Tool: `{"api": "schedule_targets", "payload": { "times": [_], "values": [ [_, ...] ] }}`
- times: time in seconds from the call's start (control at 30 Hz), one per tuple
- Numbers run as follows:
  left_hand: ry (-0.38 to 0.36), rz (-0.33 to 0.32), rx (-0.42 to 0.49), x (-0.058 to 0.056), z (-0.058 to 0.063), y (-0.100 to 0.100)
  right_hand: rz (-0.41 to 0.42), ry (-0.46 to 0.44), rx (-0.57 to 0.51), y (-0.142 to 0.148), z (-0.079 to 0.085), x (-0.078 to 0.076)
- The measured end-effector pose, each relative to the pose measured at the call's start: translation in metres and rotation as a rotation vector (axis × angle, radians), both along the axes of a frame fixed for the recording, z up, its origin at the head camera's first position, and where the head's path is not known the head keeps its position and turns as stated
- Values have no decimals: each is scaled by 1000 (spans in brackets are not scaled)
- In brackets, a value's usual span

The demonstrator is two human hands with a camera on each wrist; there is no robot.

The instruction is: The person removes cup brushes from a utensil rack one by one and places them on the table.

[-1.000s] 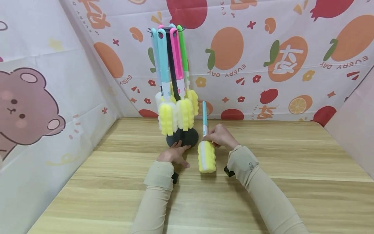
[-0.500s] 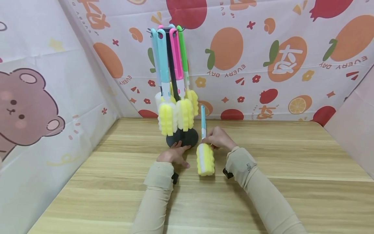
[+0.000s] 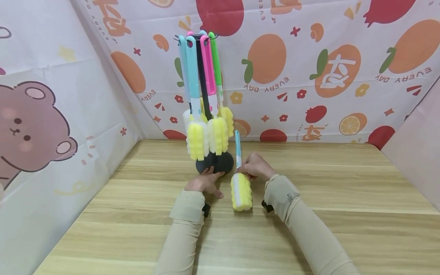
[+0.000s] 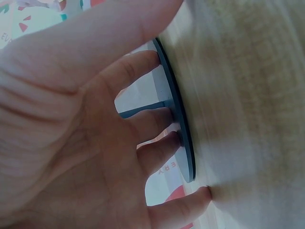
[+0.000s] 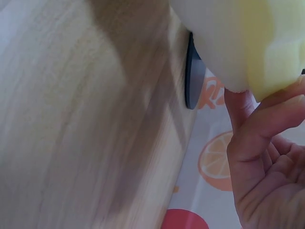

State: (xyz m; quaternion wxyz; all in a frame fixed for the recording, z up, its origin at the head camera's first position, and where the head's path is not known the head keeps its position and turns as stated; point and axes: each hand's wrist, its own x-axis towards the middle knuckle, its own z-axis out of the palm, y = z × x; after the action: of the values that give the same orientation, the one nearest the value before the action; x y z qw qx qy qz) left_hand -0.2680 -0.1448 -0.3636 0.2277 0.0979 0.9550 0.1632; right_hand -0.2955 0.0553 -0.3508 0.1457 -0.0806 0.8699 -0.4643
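A black stand with a round base (image 3: 225, 163) holds several hanging sponge brushes, among them a blue-handled one (image 3: 193, 72), a pink-handled one (image 3: 207, 65) and a green-handled one (image 3: 215, 61). My left hand (image 3: 203, 182) rests spread at the front of the base; in the left wrist view, its fingertips (image 4: 167, 117) touch the rim. Right of the stand, my right hand (image 3: 256, 166) pinches another blue-handled sponge brush (image 3: 241, 193) just above its yellow and white sponge head. This brush leans with its handle pointing away. In the right wrist view, its sponge (image 5: 267, 43) hides part of the base.
The wooden table (image 3: 337, 183) runs back to a fruit-printed cloth (image 3: 295, 91). On the left hangs a white cloth with a bear print (image 3: 31, 126).
My right hand has brought the brush slightly nearer and a little left, and its handle end sits lower in the head view. My left hand stays on the base.
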Motion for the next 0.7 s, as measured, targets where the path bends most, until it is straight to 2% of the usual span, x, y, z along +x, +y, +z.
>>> {"api": "schedule_targets", "payload": {
  "times": [0.4, 0.7],
  "values": [
    [-2, 5, 1, -1, 1, 0, 37, 7, 43, -7, -3, -2],
    [-4, 8, 4, 0, 0, 0, 23, -57, 44, -11, -12, -2]
  ]
}}
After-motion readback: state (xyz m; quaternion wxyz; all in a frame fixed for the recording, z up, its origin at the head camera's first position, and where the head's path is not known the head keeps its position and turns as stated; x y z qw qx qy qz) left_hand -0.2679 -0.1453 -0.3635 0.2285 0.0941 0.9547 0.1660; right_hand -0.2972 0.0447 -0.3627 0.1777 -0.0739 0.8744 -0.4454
